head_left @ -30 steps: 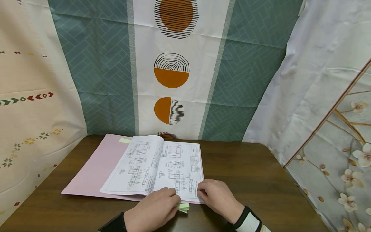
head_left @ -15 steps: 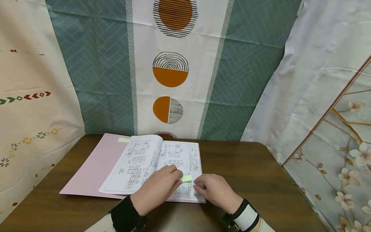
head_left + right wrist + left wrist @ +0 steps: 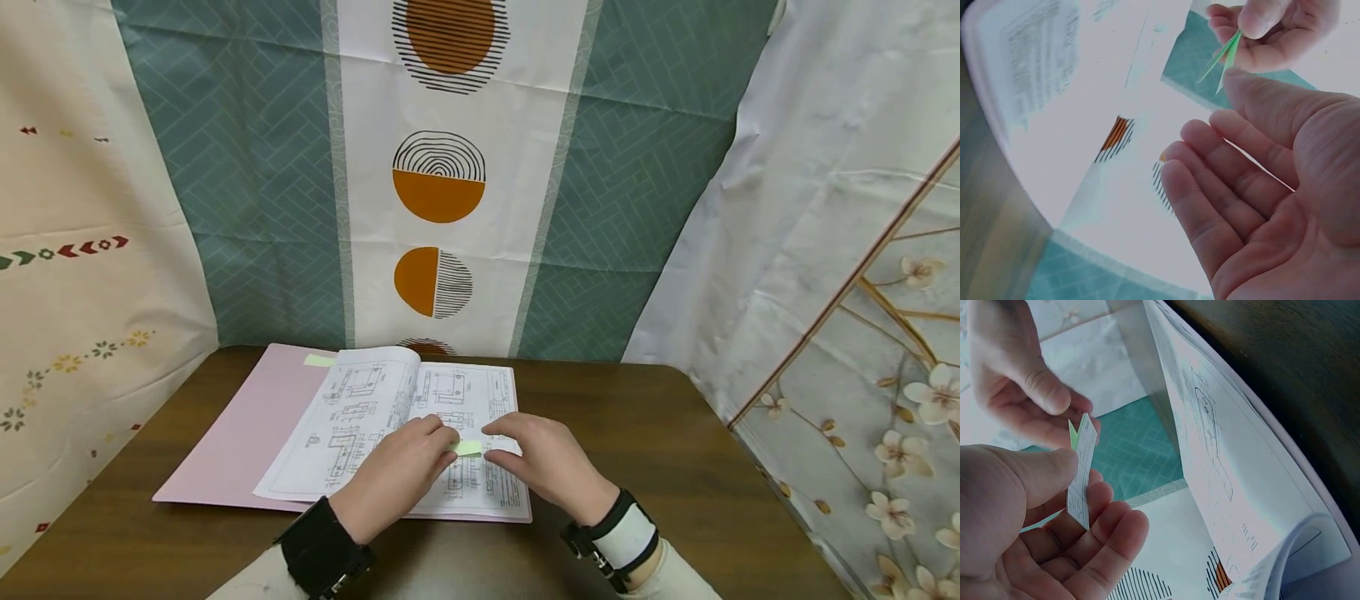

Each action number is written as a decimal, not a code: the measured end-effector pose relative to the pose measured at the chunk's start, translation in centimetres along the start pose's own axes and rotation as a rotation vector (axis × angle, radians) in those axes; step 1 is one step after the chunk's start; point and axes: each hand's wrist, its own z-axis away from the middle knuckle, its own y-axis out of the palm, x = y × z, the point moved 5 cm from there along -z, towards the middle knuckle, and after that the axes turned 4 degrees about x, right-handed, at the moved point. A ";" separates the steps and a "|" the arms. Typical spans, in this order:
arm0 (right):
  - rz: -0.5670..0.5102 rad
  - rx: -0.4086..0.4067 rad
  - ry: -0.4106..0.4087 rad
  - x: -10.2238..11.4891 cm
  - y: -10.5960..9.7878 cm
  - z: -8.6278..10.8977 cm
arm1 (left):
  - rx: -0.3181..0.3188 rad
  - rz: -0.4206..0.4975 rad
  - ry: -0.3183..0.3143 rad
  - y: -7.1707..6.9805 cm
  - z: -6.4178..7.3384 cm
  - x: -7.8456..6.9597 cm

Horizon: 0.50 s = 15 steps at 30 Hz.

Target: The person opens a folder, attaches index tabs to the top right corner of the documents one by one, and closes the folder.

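Observation:
A small pad of light green sticky notes (image 3: 468,448) is pinched between the thumb and fingers of my left hand (image 3: 396,468), above the right page. In the left wrist view the pad's printed backing (image 3: 1082,478) faces the camera. My right hand (image 3: 553,462) is beside the pad's free end, thumb and fingers apart. Its palm faces up to the right wrist camera, with the thumb tip right by the fanned green strips (image 3: 1229,59). Below both hands lies an open booklet of technical drawings (image 3: 498,496), its left page (image 3: 300,467) curling up at the spine.
The booklet has a pink cover (image 3: 232,442), opened out to the left. One green sticky strip (image 3: 318,361) is on that cover near its top. All this lies on a dark wooden table (image 3: 637,442). Patterned cloths (image 3: 652,125) hang behind and at both sides.
My left hand has raised the sticky notes from the booklet's lower edge to above the right page. My right hand has left the page's right edge, moved up and left, and spread its fingers.

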 end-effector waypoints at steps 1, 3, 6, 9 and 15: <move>-0.001 -0.002 -0.012 0.2 0.0 -0.2 | 0.000 0.003 0.000 0.0 0.0 0.0; -0.005 0.000 -0.030 0.5 0.2 -0.5 | -0.002 0.002 0.004 0.0 0.1 0.0; 0.005 0.007 -0.054 0.8 0.5 -0.7 | -0.006 0.000 0.015 0.0 0.0 -0.1; 0.026 0.006 -0.070 0.9 0.7 -0.9 | -0.003 -0.008 0.018 0.1 0.0 -0.2; 0.038 0.003 -0.084 1.0 1.0 -1.0 | 0.027 -0.025 0.006 0.4 0.0 -0.1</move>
